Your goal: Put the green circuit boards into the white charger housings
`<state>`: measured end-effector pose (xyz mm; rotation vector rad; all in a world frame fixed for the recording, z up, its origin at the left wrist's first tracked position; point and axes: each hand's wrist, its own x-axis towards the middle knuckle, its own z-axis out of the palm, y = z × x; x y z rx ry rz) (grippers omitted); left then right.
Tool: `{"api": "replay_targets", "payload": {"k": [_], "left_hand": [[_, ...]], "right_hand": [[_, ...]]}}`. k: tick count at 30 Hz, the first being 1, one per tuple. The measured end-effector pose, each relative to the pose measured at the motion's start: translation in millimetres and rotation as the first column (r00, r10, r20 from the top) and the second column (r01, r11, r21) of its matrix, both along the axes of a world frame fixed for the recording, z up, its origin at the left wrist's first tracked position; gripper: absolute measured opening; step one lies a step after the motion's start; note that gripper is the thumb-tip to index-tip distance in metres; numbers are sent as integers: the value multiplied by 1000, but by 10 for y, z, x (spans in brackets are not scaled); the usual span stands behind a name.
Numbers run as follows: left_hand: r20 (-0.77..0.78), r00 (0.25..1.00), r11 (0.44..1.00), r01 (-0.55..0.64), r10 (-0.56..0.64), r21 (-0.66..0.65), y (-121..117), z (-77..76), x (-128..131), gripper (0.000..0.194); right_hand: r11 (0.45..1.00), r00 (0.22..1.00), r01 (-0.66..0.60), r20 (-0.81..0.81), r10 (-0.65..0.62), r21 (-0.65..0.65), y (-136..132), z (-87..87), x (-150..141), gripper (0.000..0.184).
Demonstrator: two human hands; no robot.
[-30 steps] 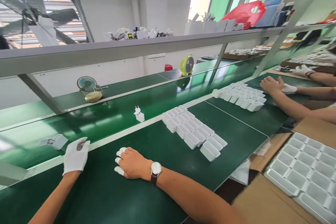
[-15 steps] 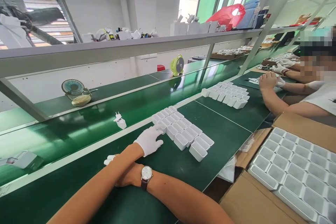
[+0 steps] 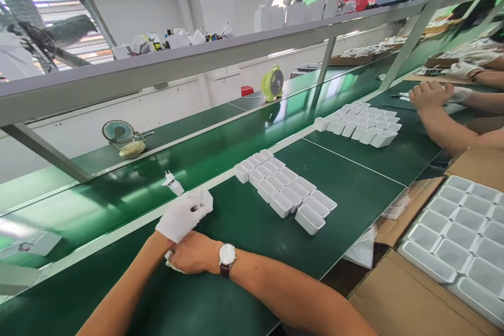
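Note:
My left hand [image 3: 177, 219], in a white glove, grips a white plastic box [image 3: 206, 200] between thumb and fingers above the near edge of the belt. Below it rests my right hand [image 3: 192, 253], with a watch [image 3: 227, 255] on its wrist. Its fingers are mostly hidden behind the left wrist; a bit of white covering shows at their tips. Rows of open-topped white boxes [image 3: 281, 181] stand on the green table [image 3: 252, 262] to the right of both hands. A white charger with plug pins [image 3: 173, 184] lies on the belt just beyond my left hand.
A cardboard carton [image 3: 417, 294] of similar boxes stands at the right. More boxes [image 3: 364, 123] sit farther along, near a co-worker's hands [image 3: 431, 95]. Two small fans [image 3: 272, 83] stand behind the green belt [image 3: 220, 147], under a shelf [image 3: 220, 44].
My left hand has drawn back leftward from the rows with one white box in its grip. The right hand has stayed nearly in place. The view has shifted slightly.

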<state>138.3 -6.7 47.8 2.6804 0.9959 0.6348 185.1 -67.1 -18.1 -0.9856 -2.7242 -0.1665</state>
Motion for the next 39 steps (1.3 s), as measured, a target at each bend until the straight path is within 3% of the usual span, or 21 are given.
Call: {"api": "replay_targets", "payload": {"k": [5, 8, 10, 13, 16, 21, 27, 33, 39], "left_hand": [[77, 927, 925, -373, 368, 76, 99, -130, -1019, 44], [129, 873, 865, -485, 470, 129, 40, -277, -1462, 44], [145, 856, 842, -516, 497, 157, -27, -365, -1618, 44], [199, 838, 824, -540, 508, 170, -108, -444, -1666, 38], [292, 794, 808, -580, 534, 100, -132, -474, -1610, 29], [295, 779, 833, -522, 554, -186, -128, -484, -1569, 69], [206, 806, 790, -431, 554, -437, -125, -435, -1554, 62], [225, 755, 735, -447, 616, -510, -105, -448, -1506, 53], [220, 746, 707, -431, 629, -561, -146, -428, -1491, 54]], "right_hand": [[994, 993, -32, -114, 44, 103, -26, 11, 45, 28], [995, 994, -38, -101, 47, 88, -33, 25, 70, 26], [996, 995, -44, -91, 51, 73, -36, 40, 83, 24], [997, 993, -51, -104, 57, 61, -45, 60, 101, 22], [997, 990, -56, -128, 63, 59, -52, 57, 114, 22], [998, 987, -37, -155, 45, 53, -46, 2, 130, 21], [995, 970, -69, -230, 83, 68, -65, -3, 149, 21], [989, 943, -49, -321, 92, 140, -61, -38, 126, 17], [986, 946, -58, -306, 105, 158, -60, -84, 134, 19]]}}
